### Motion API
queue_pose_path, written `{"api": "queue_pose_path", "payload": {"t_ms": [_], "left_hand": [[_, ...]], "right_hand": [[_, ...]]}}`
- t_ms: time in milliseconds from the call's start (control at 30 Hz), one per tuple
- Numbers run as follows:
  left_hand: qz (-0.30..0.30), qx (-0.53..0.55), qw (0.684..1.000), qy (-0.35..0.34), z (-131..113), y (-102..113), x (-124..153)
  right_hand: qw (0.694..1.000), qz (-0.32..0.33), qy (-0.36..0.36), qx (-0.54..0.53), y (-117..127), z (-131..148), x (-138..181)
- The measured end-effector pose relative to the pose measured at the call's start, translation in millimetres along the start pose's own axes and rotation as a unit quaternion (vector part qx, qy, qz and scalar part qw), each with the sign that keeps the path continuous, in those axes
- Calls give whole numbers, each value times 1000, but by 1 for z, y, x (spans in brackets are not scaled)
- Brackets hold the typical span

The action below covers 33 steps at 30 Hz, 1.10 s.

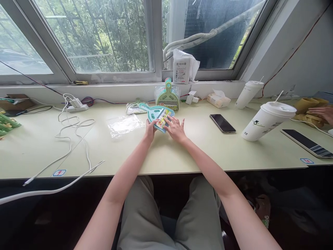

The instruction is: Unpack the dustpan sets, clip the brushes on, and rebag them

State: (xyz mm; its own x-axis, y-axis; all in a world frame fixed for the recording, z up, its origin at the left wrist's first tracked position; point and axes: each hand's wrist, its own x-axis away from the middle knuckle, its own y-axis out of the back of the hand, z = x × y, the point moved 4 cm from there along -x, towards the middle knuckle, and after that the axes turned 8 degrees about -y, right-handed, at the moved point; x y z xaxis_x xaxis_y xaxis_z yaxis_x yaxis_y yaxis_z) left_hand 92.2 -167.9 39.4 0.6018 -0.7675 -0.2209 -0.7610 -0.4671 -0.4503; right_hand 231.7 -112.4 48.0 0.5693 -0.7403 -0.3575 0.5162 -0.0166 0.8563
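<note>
Both hands are holding a teal dustpan on the surface: left hand pinching its near edge, right hand lying spread on its label.

Place: I read this as an office or shared workroom.
Surface: a long pale desk under my fingers, set along a wide window.
Devices: a phone right of my fingers, a power strip with white cables to their left.
Drinks: two takeaway cups farther right.
Company: another person's hand at the far right.
</note>
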Motion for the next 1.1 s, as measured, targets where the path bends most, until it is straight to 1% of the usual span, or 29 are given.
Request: {"api": "queue_pose_path", "payload": {"t_ms": [67, 133, 200, 233, 267, 300, 333, 400, 433, 467, 500, 567, 633, 700, 767, 800, 867, 900, 933, 1000, 1033, 1100], "left_hand": [[-12, -4, 1000, 3, 1, 2, -1], [-13, 5, 1000, 2, 1, 2, -2], [-3, 17, 1000, 0, -2, 1, -2], [4, 22, 1000, 0, -3, 0, -2], [13, 24, 1000, 0, -4, -1, -1], [24, 24, 999, 0, -5, -2, 0], [37, 23, 999, -1, -5, -4, 0], [58, 15, 998, -1, -5, -7, 2], [64, 9, 998, 2, -4, -8, 3], [70, 3, 998, 8, -3, -8, 3], [76, -1, 997, 14, -1, -9, 3], [92, -11, 996, 17, 0, -10, 3], [109, -39, 993, 7, -1, -11, 2], [102, -110, 989, -15, -5, -8, 0], [51, -215, 973, -72, -15, 0, -4], [13, -269, 957, -111, -22, 6, -5], [-58, -367, 911, -177, -35, 22, -8], [-84, -410, 888, -189, -40, 32, -10], [-100, -451, 868, -183, -42, 42, -13], [-123, -518, 835, -136, -41, 65, -19], [-129, -536, 827, -108, -39, 75, -23], [-125, -544, 827, -72, -34, 88, -28]], "right_hand": [[1000, -1, -2, -22, 1, 1, -1], [997, -7, -26, -67, 3, 0, -2], [984, -30, -93, -147, 6, -7, -5], [968, -39, -138, -205, 7, -12, -6], [944, -37, -180, -274, 7, -17, -7], [913, -15, -207, -351, 4, -21, -8], [877, 22, -217, -429, 1, -22, -9], [797, 98, -204, -560, -6, -21, -10], [762, 118, -197, -606, -8, -20, -11], [734, 121, -197, -639, -10, -20, -11], [713, 114, -205, -661, -12, -21, -11], [689, 95, -223, -684, -14, -24, -11], [680, 88, -226, -692, -13, -26, -12], [679, 77, -223, -696, -10, -29, -13], [677, 63, -221, -699, -7, -33, -14], [677, 56, -222, -700, -6, -36, -15], [678, 47, -223, -699, -5, -40, -15], [680, 45, -224, -697, -5, -42, -15], [682, 45, -224, -694, -5, -43, -15], [687, 48, -222, -690, -6, -45, -15], [689, 50, -221, -689, -7, -45, -15], [689, 52, -221, -688, -8, -45, -15]]}}
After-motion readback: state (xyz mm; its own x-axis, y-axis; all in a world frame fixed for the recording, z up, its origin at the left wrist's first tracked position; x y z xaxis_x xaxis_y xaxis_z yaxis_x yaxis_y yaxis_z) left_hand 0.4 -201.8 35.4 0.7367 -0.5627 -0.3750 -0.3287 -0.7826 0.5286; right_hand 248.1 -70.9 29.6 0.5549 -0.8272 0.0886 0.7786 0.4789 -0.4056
